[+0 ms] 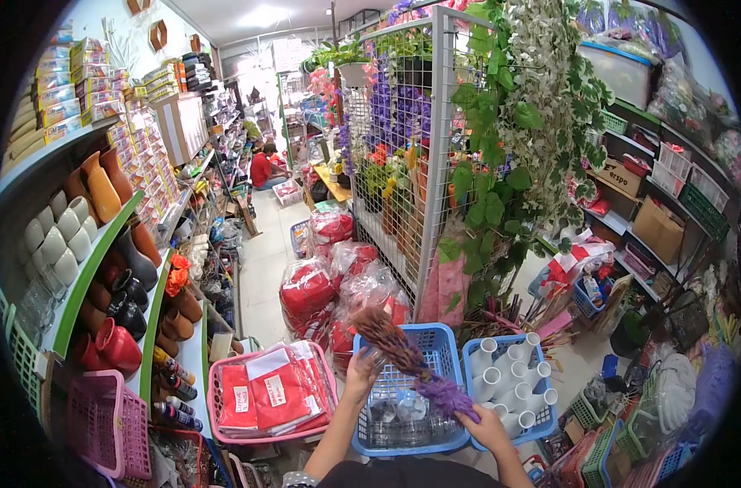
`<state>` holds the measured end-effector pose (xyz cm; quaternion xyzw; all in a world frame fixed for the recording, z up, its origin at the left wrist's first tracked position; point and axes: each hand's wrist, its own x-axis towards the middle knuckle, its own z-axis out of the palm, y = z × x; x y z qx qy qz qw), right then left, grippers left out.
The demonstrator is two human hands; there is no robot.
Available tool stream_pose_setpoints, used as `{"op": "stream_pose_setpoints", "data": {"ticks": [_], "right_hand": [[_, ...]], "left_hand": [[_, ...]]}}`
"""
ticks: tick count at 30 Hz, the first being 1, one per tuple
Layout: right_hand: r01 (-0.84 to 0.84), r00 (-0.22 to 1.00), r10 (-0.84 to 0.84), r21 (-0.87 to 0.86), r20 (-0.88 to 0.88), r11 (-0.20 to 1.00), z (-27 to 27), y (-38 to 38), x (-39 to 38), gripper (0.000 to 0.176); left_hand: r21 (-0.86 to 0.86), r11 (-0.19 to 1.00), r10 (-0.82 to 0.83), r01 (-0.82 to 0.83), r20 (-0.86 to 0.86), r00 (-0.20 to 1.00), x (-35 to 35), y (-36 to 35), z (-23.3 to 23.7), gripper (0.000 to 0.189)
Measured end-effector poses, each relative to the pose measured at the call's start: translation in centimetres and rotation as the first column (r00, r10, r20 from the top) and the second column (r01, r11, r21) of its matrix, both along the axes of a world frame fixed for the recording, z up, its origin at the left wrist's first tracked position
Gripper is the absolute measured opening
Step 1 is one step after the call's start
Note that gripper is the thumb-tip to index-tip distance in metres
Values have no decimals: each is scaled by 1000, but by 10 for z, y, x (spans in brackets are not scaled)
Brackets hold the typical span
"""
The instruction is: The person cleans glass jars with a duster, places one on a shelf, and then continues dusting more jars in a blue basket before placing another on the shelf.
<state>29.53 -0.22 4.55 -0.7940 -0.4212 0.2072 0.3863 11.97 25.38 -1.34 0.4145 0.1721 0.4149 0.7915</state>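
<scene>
A long feather duster, brown at its far end and purple at the near end, slants across the blue basket. My right hand is closed around its purple end. At the basket's left rim, my left hand is raised, its fingers curled round a small clear glass, partly hidden by the fingers. The duster's brown end passes just above this hand. Several clear glass containers lie in the bottom of the basket, below both hands.
White vases fill another blue basket at right. Left stands a pink basket of red packets. Red bagged bundles sit ahead beside a wire-grid rack with hanging vines. Shelves line both sides; a person in red is down the aisle.
</scene>
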Motion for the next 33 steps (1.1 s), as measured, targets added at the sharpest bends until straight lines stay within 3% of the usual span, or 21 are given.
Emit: {"op": "stream_pose_setpoints", "data": {"ticks": [2, 3, 6, 7, 8, 10, 11, 14, 15, 16, 18, 20, 21, 22, 24, 25, 26, 28, 30, 32, 33], "right_hand": [[-132, 986, 123, -73, -108, 989, 11, -8, -9, 39], [-153, 983, 144, -74, -111, 985, 14, -9, -14, 40], [9, 986, -4, 27, -169, 1000, -15, -3, -21, 40], [14, 984, -3, 62, -177, 998, -16, -2, -23, 41], [13, 984, -2, 60, -176, 998, -18, -2, -25, 41], [13, 974, -17, -20, -226, 1000, -22, -1, -30, 41], [16, 973, -20, -22, -229, 1000, -21, -3, -33, 41], [-27, 968, 40, 58, -246, 998, -4, -7, -41, 41], [-138, 981, 135, -14, -142, 990, 10, -12, -43, 40], [-238, 971, 235, -97, -44, 966, 18, -13, -44, 39], [-155, 987, 160, -142, 24, 978, 19, -12, -49, 39], [-75, 991, 94, -181, 98, 981, 19, -8, -56, 38], [-59, 987, 82, -158, 141, 986, 18, -6, -60, 38], [-43, 981, 68, -134, 184, 990, 17, -5, -63, 38], [-111, 974, 134, -132, 180, 985, 14, -6, -63, 37], [-181, 963, 203, -132, 176, 975, 13, -6, -61, 37], [-180, 963, 201, -129, 178, 975, 13, -5, -58, 37], [-7, 989, 16, -63, 145, 998, 17, -2, -51, 37], [43, 991, -37, -45, 126, 998, 21, 0, -52, 37], [-95, 972, 110, -77, 210, 992, 22, -1, -49, 36], [-95, 972, 109, -76, 210, 993, 24, -1, -48, 36]], "left_hand": [[-116, 976, 185, -183, 8, 983, 0, -3, 1, 75], [19, 987, 161, -160, -23, 987, -2, -2, 6, 70], [-48, 998, 27, -29, -28, 999, -11, 2, -7, 62], [-96, 995, -8, 20, 123, 992, -12, 11, -36, 52], [-99, 995, -7, 19, 125, 992, -12, 9, -28, 52], [192, 980, -42, 57, -78, 996, -15, -5, 11, 46], [195, 977, -55, 82, -142, 988, -22, -12, 23, 54], [205, 979, 34, -1, -158, 987, -25, 5, -2, 49], [485, 872, 198, 57, -458, 867, -32, 23, -29, 36], [578, 794, 245, 191, -591, 768, -37, -12, 83, 30], [647, 694, 485, 314, -744, 460, -37, 5, 24, 31], [824, 556, 598, -109, -305, 741, -34, 9, -3, 30], [787, 589, 608, -182, -283, 742, -31, 6, -1, 28], [787, 589, 608, -183, -283, 741, -29, 12, 3, 28], [823, 466, 696, 326, -568, 439, -25, 24, 18, 26], [901, 356, 782, 250, -433, 448, -27, 24, 14, 24], [902, 353, 783, 249, -431, 449, -29, 17, 24, 24], [745, 649, 608, -156, -383, 696, -37, -6, 52, 24], [740, 658, 576, -142, -372, 727, -34, -4, 46, 27], [819, 549, 566, -169, -215, 796, -36, 3, 23, 31], [983, 0, 849, 185, -97, 519, -28, 38, -39, 34]]}}
